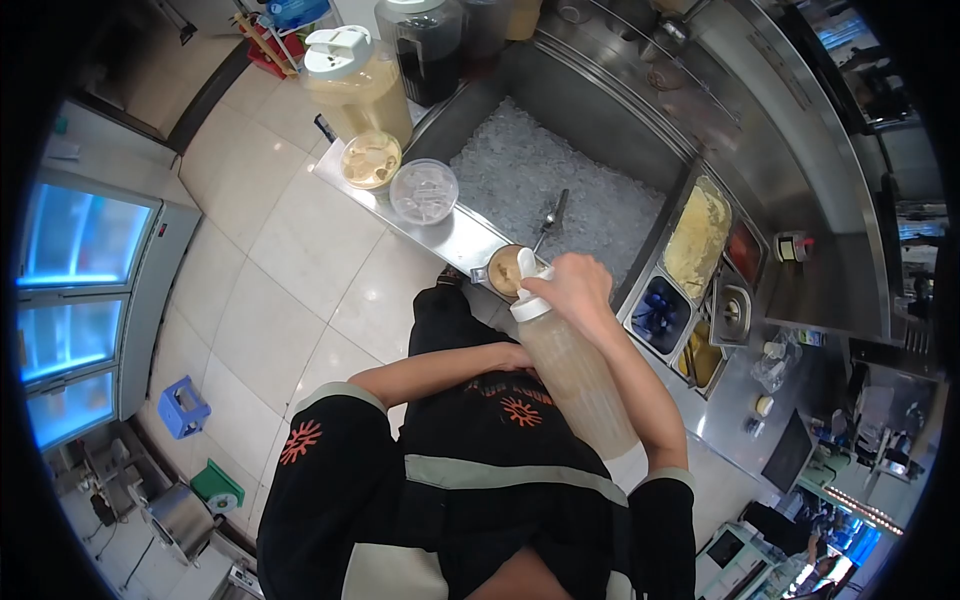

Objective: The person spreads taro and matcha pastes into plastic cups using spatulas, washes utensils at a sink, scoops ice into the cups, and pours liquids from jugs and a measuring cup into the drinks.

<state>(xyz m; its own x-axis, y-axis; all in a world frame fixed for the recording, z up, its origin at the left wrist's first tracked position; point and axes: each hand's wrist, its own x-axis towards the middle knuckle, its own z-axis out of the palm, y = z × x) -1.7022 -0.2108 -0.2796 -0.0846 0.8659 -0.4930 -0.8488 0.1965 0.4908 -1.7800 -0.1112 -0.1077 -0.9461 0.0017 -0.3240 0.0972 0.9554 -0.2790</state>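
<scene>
A tall translucent pitcher (572, 375) with a white lid and pale contents slants across in front of me, its lid over a small measuring cup (507, 268) of light brown liquid. My right hand (577, 288) is closed at the lid end, the thumb by the white spout. My left hand (514, 357) bears against the pitcher's side, its fingers hidden behind it. On the metal ledge (455, 240) stand a clear plastic cup of ice (425, 192) and a cup of yellowish drink with ice (371, 160).
Beyond the ledge is a steel bin of crushed ice (560, 150) with a metal-handled tool (556, 210). More lidded jugs (355, 85) stand at its left end. Steel topping pans (697, 235) line the right side. A blue stool (184, 407) is on the tiled floor.
</scene>
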